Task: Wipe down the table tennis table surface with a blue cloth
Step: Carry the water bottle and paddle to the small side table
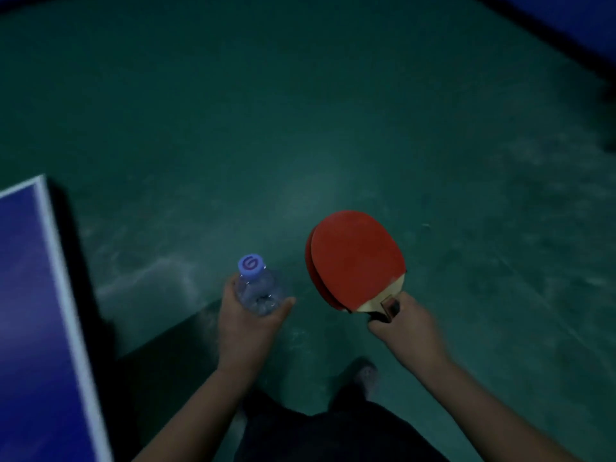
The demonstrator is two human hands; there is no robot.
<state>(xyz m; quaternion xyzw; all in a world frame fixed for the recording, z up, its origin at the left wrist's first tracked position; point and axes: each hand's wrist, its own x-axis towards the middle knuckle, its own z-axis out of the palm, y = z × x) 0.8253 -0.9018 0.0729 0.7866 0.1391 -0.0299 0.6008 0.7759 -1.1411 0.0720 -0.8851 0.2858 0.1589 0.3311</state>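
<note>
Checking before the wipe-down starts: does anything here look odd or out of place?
No blue cloth shows. The left hand grips a capped bottle, the right hand two stacked red paddles; the table sits left.

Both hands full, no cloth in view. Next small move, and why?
Probably set the bottle and paddles down somewhere off the table: the left hand grips one, the right hand the other, so neither can take a cloth.
</note>
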